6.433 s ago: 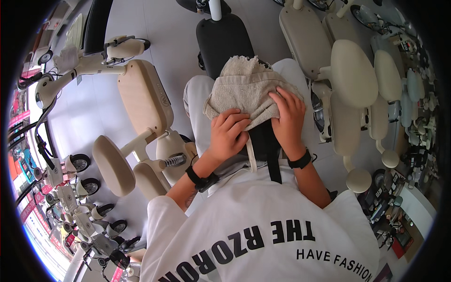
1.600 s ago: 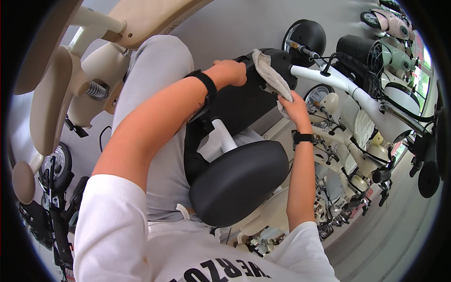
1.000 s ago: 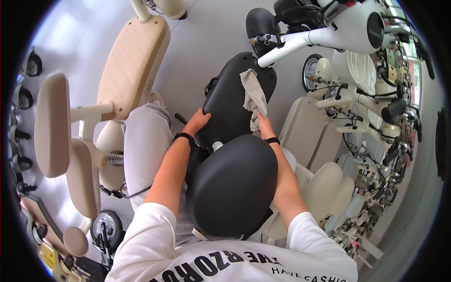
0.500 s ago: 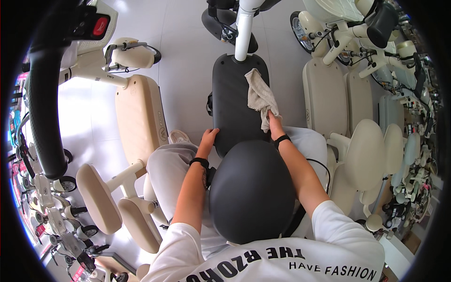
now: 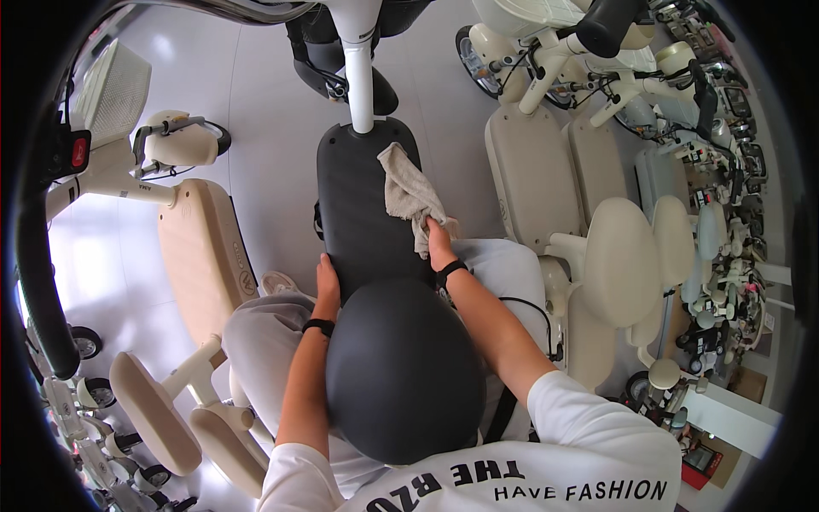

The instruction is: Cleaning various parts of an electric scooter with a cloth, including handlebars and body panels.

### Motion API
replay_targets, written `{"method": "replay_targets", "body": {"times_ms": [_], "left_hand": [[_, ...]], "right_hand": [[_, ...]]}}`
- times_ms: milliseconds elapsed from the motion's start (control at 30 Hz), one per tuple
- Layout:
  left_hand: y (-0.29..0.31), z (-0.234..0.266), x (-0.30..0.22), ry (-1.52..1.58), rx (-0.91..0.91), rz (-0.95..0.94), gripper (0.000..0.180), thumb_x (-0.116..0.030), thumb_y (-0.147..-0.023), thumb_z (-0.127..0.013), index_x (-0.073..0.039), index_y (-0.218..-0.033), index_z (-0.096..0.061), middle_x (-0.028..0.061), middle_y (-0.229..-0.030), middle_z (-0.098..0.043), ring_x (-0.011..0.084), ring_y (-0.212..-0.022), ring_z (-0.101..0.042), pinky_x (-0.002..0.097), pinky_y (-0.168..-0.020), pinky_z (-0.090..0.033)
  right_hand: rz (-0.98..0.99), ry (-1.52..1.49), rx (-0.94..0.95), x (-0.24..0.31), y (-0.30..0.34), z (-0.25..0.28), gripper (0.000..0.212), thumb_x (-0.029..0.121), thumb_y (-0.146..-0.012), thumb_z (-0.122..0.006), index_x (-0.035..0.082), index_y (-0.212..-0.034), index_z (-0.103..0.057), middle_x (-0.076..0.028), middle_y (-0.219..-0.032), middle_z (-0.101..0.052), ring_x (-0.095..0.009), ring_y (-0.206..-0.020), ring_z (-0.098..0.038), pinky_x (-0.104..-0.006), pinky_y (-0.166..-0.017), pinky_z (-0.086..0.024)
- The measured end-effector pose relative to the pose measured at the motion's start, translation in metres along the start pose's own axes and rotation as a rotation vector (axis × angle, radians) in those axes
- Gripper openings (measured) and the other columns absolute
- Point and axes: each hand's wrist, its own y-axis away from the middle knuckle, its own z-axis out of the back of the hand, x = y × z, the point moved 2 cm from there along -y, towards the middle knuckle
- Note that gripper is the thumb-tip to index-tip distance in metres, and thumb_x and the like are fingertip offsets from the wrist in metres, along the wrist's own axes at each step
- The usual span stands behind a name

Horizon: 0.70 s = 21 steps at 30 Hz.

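Note:
A beige cloth (image 5: 409, 188) lies bunched across the right part of a black padded footboard (image 5: 363, 209) on an electric scooter. My right hand (image 5: 439, 245) is closed on the cloth's lower end, at the footboard's right edge. On the opposite side, my left hand (image 5: 328, 280) rests against the footboard's left edge with its fingers extended; some of them are partly hidden. Between my forearms the large black saddle (image 5: 405, 371) covers the near end of the footboard.
A white steering column (image 5: 362, 85) rises at the footboard's far end. On the left stands a scooter with a tan footboard (image 5: 205, 256). Close on the right are scooters with cream footboards (image 5: 531, 175) and a cream saddle (image 5: 621, 252). A black handlebar grip (image 5: 44, 282) crosses the left rim.
The view has shifted, so the scooter and my hands now appear further left and lower. My left hand's fingers lie straighter along the edge. The cloth stays in my right hand.

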Motion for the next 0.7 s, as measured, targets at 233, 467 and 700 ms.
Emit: {"method": "replay_targets", "body": {"times_ms": [233, 467, 700], "left_hand": [[0.023, -0.026, -0.024, -0.253, -0.220, 0.107, 0.062, -0.042, -0.102, -0.031, 0.008, -0.127, -0.057, 0.0264, -0.128, -0.061, 0.0403, -0.116, -0.059, 0.0445, -0.101, -0.044], [0.021, 0.002, -0.012, -0.406, -0.352, 0.072, 0.060, -0.041, -0.098, -0.030, 0.004, -0.120, -0.063, 0.0303, -0.123, -0.062, 0.0499, -0.117, -0.055, 0.0515, -0.101, -0.042], [0.028, -0.016, -0.011, -0.265, -0.395, -0.010, 0.057, -0.040, -0.099, -0.029, 0.003, -0.114, -0.063, 0.0302, -0.118, -0.064, 0.0509, -0.112, -0.056, 0.0523, -0.097, -0.043]], "right_hand": [[0.158, 0.087, -0.085, -0.010, -0.011, 0.014, 0.047, 0.031, -0.098, -0.055, -0.007, -0.125, -0.061, -0.015, -0.125, -0.067, -0.028, -0.118, -0.060, -0.0355, -0.099, -0.043], [0.306, -0.052, -0.021, -0.013, 0.013, -0.014, 0.035, 0.021, -0.099, -0.054, -0.004, -0.124, -0.061, -0.010, -0.125, -0.065, -0.020, -0.114, -0.060, -0.0318, -0.098, -0.045], [0.375, -0.057, -0.079, -0.018, -0.002, 0.009, 0.038, 0.024, -0.100, -0.053, -0.003, -0.125, -0.059, -0.008, -0.124, -0.063, -0.020, -0.112, -0.058, -0.0318, -0.097, -0.043]]}}
